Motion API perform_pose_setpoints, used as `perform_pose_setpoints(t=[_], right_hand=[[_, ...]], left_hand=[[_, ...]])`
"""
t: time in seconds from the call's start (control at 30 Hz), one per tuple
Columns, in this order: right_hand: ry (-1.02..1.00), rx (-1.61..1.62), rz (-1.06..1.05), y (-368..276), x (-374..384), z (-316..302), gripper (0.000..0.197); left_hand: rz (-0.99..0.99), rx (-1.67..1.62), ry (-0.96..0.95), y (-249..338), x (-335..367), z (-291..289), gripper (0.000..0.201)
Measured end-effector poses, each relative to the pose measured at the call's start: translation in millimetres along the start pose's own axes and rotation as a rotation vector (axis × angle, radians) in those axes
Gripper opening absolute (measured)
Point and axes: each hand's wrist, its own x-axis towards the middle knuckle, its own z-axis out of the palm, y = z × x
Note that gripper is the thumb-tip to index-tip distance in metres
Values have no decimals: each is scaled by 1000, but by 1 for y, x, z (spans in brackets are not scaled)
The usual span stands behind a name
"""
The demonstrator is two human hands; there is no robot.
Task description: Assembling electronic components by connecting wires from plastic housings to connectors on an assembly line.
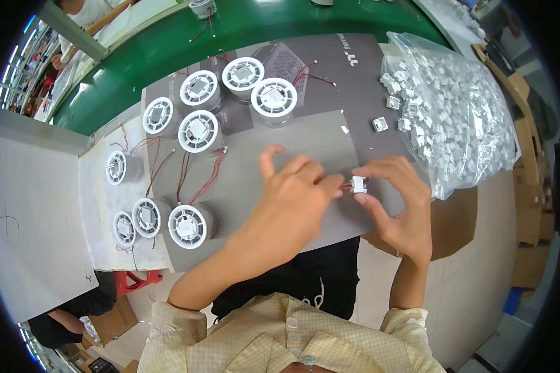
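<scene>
Over a grey work surface (242, 180), a worker steadies a small white piece (359, 184) between the thumb and forefinger of the right hand (407, 208). The two fingertips close on its twelve and six o'clock edges, apparently to leave the wired side free at nine o'clock. There the left hand (295, 193) draws its fingertips together on short red wires (346, 186), while one outer finger lifts clear, probably to keep out of the way. At two o'clock from the piece, a clear plastic bag (466, 124) spills similar white pieces toward the worker, likely for easy reach; a loose white block (379, 125) lies near one o'clock. Round white housings (189, 227) stand from eight to eleven o'clock, seemingly spaced to spare the middle and keep their trailing leads (211, 179) apart.
</scene>
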Motion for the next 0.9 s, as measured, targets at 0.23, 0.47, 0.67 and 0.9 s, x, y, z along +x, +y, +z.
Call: perform_pose_setpoints(t=[0.23, 0.47, 0.67, 0.9], right_hand=[[-53, 32, 83, 1, -6, 9, 29], [9, -54, 70, 0, -11, 9, 30], [-34, -165, 32, -4, -13, 16, 30], [0, -166, 137, -15, -17, 22, 29]], left_hand=[[-49, 201, -43, 10, 3, 10, 21], [-95, 224, 40, 3, 0, -2, 16], [-122, 113, 27, 12, -1, 2, 7], [-177, 149, -10, 4, -8, 3, 10]])
